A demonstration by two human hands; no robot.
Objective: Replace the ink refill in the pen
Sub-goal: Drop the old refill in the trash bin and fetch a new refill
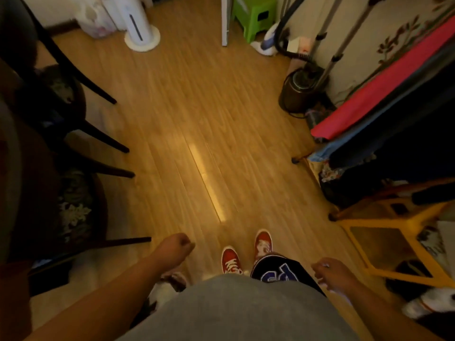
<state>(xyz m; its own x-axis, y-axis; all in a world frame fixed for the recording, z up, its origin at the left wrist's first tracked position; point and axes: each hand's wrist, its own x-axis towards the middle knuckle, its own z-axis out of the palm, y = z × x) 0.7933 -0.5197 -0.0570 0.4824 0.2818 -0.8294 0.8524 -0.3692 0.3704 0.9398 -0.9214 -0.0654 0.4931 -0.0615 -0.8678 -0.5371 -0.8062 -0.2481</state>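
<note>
No pen or ink refill shows anywhere in the head view. I look straight down at a wooden floor (pixel 197 119) while standing. My left hand (pixel 176 247) hangs at the lower left, curled into a loose fist with nothing visible in it. My right hand (pixel 330 271) hangs at the lower right beside my dark shorts, fingers curled in, and nothing can be seen in it either. My red shoes (pixel 246 252) stand between the two hands.
Dark chairs (pixel 73 134) with patterned cushions line the left side. A yellow stool (pixel 384 232) and a rack with red and blue fabric (pixel 384 94) stand at the right. A white tower appliance (pixel 140 23), a green stool (pixel 253 16) and a garment steamer (pixel 300 92) stand at the far end.
</note>
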